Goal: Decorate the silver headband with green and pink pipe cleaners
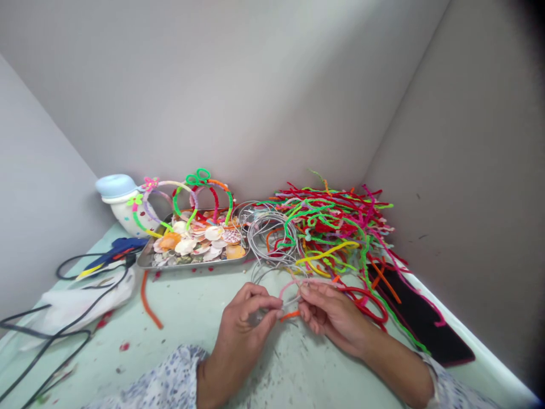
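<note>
Head view. Left hand (247, 321) and right hand (330, 315) are meeting low at centre over the pale green surface (191, 318), fingertips facing each other. Both are pinching closed on the same thing: a thin headband hoop (272, 271) with a pink pipe cleaner (288, 287) running along it. An orange pipe cleaner end (289, 315) is poking out between the two hands. Left hand is gripping the hoop steady, thumb against fingers; right hand is nipping the fuzzy stem just beside it, likely so the wrap stays tight on the band.

Just beyond the right hand, a big tangled heap of pipe cleaners (336, 227) is lying within easy reach, red, green, pink, yellow. A dark flat mat (426, 324) is sitting under its outer edge, to the right of that hand. Beyond both hands, a stack of bare hoops (268, 233) is waiting near the heap.

Beyond the left hand, a metal tray (149, 262) is holding seashells (200, 238), with finished wrapped headbands (187, 196) standing upright in it. Further left, a white jar with a blue lid (119, 201), a blue glue gun (114, 250) with black cable (51, 335), and a white cloth (72, 304). A loose orange pipe cleaner (149, 301) is lying well left of the hand.

No writing or brand is readable anywhere.
</note>
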The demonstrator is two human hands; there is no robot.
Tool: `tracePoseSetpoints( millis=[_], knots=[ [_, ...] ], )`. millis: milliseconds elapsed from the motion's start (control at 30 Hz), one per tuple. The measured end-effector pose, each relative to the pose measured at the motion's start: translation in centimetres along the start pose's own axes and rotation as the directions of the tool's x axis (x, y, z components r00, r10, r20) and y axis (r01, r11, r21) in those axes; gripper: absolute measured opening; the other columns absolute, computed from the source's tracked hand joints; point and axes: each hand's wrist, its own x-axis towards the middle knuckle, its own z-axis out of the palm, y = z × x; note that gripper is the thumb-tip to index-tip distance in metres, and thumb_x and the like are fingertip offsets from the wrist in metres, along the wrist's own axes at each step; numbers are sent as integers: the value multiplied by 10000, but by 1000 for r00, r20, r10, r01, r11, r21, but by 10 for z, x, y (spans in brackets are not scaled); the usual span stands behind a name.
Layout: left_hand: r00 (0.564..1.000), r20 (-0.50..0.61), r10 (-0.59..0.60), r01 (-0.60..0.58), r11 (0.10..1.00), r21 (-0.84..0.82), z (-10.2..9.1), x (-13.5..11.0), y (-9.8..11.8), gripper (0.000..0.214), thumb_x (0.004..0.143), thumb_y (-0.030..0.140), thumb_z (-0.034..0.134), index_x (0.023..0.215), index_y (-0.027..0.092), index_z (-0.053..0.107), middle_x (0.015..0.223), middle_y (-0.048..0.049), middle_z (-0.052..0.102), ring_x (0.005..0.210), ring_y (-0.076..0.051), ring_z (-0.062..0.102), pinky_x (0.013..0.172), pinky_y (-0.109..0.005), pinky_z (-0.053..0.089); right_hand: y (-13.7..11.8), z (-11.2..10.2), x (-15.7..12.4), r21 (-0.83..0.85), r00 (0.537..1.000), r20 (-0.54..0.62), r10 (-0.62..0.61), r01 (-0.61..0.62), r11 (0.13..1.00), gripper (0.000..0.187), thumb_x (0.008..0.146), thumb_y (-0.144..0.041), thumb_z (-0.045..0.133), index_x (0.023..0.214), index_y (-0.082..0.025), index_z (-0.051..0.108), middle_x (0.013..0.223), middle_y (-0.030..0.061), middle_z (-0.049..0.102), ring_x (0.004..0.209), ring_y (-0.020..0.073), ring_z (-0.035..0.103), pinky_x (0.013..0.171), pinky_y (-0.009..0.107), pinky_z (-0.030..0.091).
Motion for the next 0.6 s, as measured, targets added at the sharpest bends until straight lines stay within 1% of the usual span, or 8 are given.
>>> tracePoseSetpoints(
  millis=[100, 300, 400, 600],
  knots=[
    [1000, 12, 8, -8, 1000, -2, 0, -1, -1, 130, 794, 123, 679, 874, 214, 726, 851, -20, 612, 805, -135, 621, 728, -237, 498, -1, 2, -1, 3, 1000, -7, 3, -3, 1000, 292, 825, -399, 676, 712, -149, 578, 568, -19, 619, 400, 42, 498, 410, 148, 362],
    [1000, -2, 15, -15, 999, -35, 1, -2, -2, 146, 821, 148, 658, 947, 212, 692, 877, -26, 609, 796, -138, 624, 725, -255, 509, -1, 3, -2, 0, 1000, -19, 12, -13, 1000, 319, 806, -412, 694, 688, -139, 578, 562, -15, 620, 399, 40, 499, 407, 147, 366],
    [1000, -17, 18, -19, 1000, -19, 0, -2, -1, 129, 822, 162, 662, 937, 209, 692, 872, -29, 614, 791, -141, 624, 722, -261, 511, -1, 2, -1, 7, 1000, -16, 16, -15, 1000, 315, 813, -409, 688, 689, -138, 584, 564, -16, 620, 403, 40, 502, 408, 145, 367],
    [1000, -14, 18, -18, 1000, -5, 0, -2, 0, 130, 814, 152, 663, 924, 202, 710, 846, -28, 619, 761, -138, 627, 691, -251, 512, 0, 1, -1, -19, 1000, -8, -1, 1, 1000, 304, 837, -405, 662, 700, -145, 588, 573, -21, 612, 404, 42, 494, 410, 150, 366]
  ],
)
